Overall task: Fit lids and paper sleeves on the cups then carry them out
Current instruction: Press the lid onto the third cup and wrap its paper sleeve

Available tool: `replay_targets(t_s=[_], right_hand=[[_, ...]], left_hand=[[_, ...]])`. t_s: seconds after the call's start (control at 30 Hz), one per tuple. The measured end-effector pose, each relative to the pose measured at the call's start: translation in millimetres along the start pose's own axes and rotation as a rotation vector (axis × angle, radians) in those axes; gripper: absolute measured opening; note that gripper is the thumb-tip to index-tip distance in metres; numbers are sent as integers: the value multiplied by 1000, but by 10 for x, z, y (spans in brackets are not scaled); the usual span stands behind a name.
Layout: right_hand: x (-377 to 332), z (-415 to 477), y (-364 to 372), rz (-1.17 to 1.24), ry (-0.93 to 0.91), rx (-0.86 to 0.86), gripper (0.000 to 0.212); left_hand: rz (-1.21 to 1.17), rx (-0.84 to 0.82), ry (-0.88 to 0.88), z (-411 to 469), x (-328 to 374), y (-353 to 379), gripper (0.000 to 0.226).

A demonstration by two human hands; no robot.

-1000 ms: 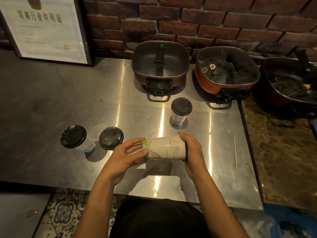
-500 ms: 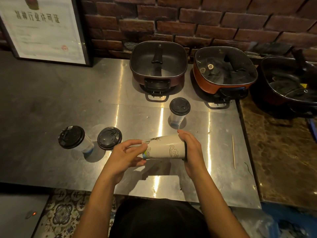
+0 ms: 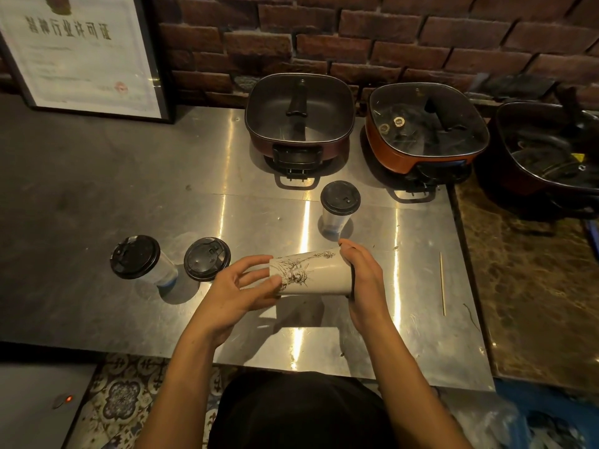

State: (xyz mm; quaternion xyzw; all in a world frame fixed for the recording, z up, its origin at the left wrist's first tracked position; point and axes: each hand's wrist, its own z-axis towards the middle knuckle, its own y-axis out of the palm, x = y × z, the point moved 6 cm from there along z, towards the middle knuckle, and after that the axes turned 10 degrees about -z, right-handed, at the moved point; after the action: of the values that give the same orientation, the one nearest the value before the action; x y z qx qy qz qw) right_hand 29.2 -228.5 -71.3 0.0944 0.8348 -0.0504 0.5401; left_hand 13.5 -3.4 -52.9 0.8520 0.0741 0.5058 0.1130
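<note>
Rotated since a second ago, the sleeved cup (image 3: 312, 272) now shows its statue print. I hold it sideways above the worktop (image 3: 97, 202), long axis left-right: left hand (image 3: 241, 291) pinching the base, right hand (image 3: 364, 277) capping the lid end.

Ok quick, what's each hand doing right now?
Left hand: fingers curled on the narrow end of the sleeved cup, held sideways.
Right hand: closed over the cup's wide end.

arms: bare to above the elbow | hands: no gloves | garment (image 3: 301, 413): black
</note>
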Motion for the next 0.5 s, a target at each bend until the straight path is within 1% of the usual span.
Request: replay_targets(t_s=[0.1, 0.2, 0.27, 0.33, 0.5], right_hand=[[1, -5, 15, 8, 4, -10, 19], [1, 9, -12, 24, 5, -1, 29], [-1, 13, -14, 31, -2, 1, 32], [-7, 9, -4, 27, -13, -2, 30], [9, 15, -2, 46, -2, -7, 31]], left_hand=[[-19, 30, 5, 4, 14, 0, 56], [-15, 3, 31, 4, 33, 17, 56], [-36, 15, -25, 24, 3, 26, 55], [-62, 24, -89, 27, -25, 39, 55], [-45, -19, -16, 2, 23, 27, 58]])
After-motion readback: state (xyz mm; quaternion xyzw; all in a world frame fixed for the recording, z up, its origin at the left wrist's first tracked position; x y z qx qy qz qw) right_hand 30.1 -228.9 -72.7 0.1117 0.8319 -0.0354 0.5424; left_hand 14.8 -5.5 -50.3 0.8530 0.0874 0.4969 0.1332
